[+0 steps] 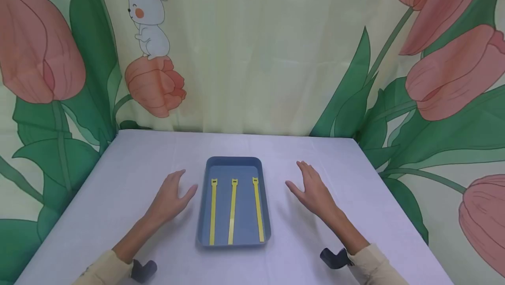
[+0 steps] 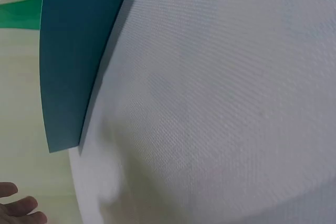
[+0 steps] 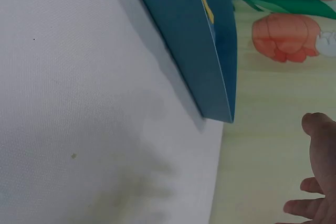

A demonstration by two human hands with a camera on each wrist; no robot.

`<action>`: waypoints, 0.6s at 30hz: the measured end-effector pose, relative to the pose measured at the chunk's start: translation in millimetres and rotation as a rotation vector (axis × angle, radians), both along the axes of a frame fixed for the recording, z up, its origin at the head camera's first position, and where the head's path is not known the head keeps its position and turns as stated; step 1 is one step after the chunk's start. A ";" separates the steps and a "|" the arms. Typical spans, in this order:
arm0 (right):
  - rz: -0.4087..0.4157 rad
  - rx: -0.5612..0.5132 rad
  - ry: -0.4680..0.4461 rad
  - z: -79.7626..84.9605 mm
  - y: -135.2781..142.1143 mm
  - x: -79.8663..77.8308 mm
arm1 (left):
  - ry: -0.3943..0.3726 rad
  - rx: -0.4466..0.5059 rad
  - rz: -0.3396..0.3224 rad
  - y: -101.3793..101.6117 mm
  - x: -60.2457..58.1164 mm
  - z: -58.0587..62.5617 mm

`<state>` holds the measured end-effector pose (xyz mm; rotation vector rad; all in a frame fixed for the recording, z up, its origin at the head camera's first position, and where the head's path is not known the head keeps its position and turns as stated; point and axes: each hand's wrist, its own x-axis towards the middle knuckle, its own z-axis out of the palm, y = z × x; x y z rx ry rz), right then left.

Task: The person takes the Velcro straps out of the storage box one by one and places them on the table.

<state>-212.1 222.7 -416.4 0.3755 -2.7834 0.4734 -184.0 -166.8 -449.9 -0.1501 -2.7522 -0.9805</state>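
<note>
A blue-grey tray (image 1: 245,201) lies on the white table between my two hands. In it are three yellow strips with slotted square heads, which look like cable ties: a left one (image 1: 213,215), a middle one (image 1: 232,212) and a right one (image 1: 258,210), side by side with their heads toward the far end. My left hand (image 1: 169,199) hovers left of the tray, fingers extended, holding nothing. To the tray's right my right hand (image 1: 313,192) is likewise raised, fingers spread and apart from the tray. Both wrist views show the tray's outer wall (image 2: 79,61) near the hands.
White cloth covers the table (image 1: 165,258), whose far edge meets a curtain (image 1: 252,57) printed with tulips and a rabbit. A dark wrist mount (image 1: 144,272) sits under the left sleeve, another dark mount (image 1: 334,258) by the right sleeve.
</note>
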 end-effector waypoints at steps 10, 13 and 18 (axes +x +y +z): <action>0.027 -0.003 -0.065 4.6 -13.8 -9.8 | -0.108 -0.004 0.012 7.3 -3.3 0.6; 0.058 -0.017 -0.088 4.6 -18.5 -11.5 | -0.150 0.003 0.009 9.9 -3.4 -1.6; 0.103 -0.040 -0.134 -0.4 -23.2 -9.5 | -0.194 0.022 -0.026 14.6 0.4 -8.3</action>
